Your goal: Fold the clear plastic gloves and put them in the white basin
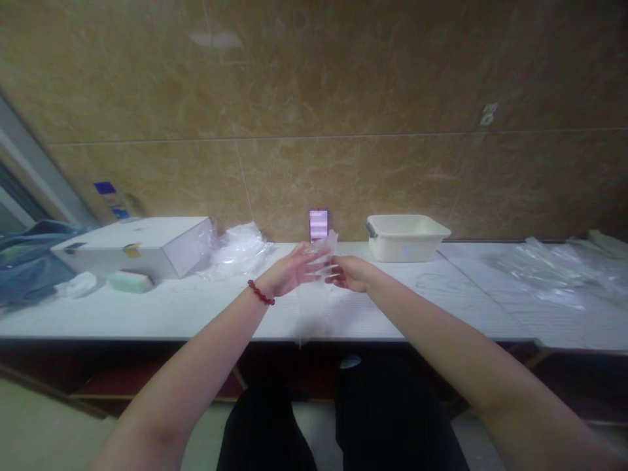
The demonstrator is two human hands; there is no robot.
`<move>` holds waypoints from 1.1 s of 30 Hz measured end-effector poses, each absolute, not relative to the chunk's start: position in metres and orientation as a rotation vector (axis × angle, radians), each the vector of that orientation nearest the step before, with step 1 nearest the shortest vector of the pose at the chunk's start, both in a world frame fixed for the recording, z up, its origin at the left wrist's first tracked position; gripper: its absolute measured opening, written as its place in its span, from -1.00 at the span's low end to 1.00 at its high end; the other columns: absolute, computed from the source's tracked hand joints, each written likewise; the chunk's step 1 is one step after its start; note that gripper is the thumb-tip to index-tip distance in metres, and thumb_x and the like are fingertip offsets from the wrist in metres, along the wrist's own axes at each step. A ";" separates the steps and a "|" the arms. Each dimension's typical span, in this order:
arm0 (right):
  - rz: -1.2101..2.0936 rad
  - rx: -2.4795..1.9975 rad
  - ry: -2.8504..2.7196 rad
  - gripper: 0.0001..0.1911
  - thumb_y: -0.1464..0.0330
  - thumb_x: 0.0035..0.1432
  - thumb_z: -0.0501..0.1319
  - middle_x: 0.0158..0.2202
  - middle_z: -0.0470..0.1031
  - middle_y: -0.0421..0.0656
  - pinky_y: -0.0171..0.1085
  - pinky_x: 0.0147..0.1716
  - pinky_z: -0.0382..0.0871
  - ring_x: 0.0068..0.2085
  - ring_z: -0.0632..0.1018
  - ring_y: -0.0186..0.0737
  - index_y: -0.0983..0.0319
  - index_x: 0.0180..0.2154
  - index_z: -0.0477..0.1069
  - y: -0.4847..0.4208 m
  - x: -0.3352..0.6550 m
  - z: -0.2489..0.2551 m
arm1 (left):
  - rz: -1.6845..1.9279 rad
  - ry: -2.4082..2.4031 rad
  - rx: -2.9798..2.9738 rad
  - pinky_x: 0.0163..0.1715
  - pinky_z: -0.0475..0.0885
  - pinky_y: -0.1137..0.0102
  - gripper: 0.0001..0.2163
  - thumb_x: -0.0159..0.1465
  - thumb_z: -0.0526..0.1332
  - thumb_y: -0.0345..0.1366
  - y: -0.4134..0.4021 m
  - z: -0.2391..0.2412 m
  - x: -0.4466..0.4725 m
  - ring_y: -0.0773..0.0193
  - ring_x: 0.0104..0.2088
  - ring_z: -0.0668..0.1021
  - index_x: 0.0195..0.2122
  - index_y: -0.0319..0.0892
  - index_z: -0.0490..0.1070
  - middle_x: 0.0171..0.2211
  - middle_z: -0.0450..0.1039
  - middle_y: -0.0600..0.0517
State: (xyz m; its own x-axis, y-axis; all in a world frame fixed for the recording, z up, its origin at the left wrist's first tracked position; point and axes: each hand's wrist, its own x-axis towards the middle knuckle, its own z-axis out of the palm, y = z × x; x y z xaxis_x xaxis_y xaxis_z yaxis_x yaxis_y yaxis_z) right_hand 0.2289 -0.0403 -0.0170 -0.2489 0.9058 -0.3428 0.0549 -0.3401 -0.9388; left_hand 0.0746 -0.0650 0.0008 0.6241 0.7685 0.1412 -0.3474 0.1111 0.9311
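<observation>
A thin translucent plastic bag (314, 307) hangs between my hands above the front part of the table, its lower end blurred near the edge. My left hand (293, 269), with a red bead bracelet (260, 292) at the wrist, has the bag's upper part at its fingers. Some of those fingers show hazily through the film. From the other side, my right hand (349, 272) grips the bag with bent fingers. A phone (318, 225) with a lit screen leans against the wall just behind the bag.
A cream plastic bin (407, 239) stands at the back, right of the phone. Clear plastic bags (544, 265) lie far right. To the left are crumpled plastic (239, 248), a white box (142, 242), a pale green block (130, 281) and blue plastic (39, 261). The tiled wall (343, 163) bounds the table.
</observation>
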 end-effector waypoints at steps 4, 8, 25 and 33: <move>1.563 -1.440 -1.400 -0.85 0.39 0.01 0.04 -0.30 0.39 -0.12 -0.54 -0.77 -0.03 -0.56 0.43 -0.47 0.28 -0.32 0.26 -0.038 0.231 -0.020 | 0.799 0.380 1.182 -0.12 0.14 0.06 -0.81 0.08 0.13 -0.31 -0.064 -0.007 0.073 0.08 -0.06 0.32 -0.29 -0.12 0.15 0.03 0.14 -0.04; 1.273 -1.520 -1.642 -0.83 0.37 -0.03 0.10 -0.30 0.42 -0.13 -0.53 -0.75 0.05 -0.63 0.38 -0.52 0.27 -0.31 0.28 -0.036 0.242 -0.022 | 0.854 0.487 1.253 -0.15 0.19 0.12 -0.84 0.08 0.12 -0.26 -0.057 -0.005 0.065 0.12 -0.09 0.35 -0.33 -0.13 0.15 -0.01 0.20 -0.04; 1.756 -1.313 -1.556 -0.57 0.20 -0.06 0.13 -0.13 0.32 -0.15 -0.63 -0.74 0.12 -0.49 0.39 -0.56 0.12 -0.09 0.19 0.029 0.263 -0.003 | 0.760 0.861 1.388 -0.44 0.27 0.49 -0.79 0.00 0.21 -0.24 0.005 0.004 0.027 0.25 -0.15 0.40 -0.36 -0.18 0.24 -0.07 0.27 -0.06; 1.760 -1.119 -1.518 -0.86 0.43 0.01 0.11 -0.41 0.38 -0.21 -0.59 -0.54 0.30 -0.50 0.41 -0.56 0.28 -0.30 0.28 0.064 0.246 -0.010 | 0.702 0.906 1.465 -0.41 0.26 0.47 -0.80 0.02 0.18 -0.22 0.038 -0.002 0.021 0.22 -0.12 0.38 -0.37 -0.18 0.27 -0.09 0.30 -0.06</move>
State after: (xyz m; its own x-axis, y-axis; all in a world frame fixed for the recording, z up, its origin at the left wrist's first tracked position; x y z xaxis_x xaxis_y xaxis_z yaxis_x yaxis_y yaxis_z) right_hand 0.2461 0.0641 -0.0103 -0.4988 0.8348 -0.2330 0.1078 -0.2070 -0.9724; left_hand 0.0213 0.0381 -0.0023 0.5123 0.8546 -0.0848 0.1316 0.0195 0.9911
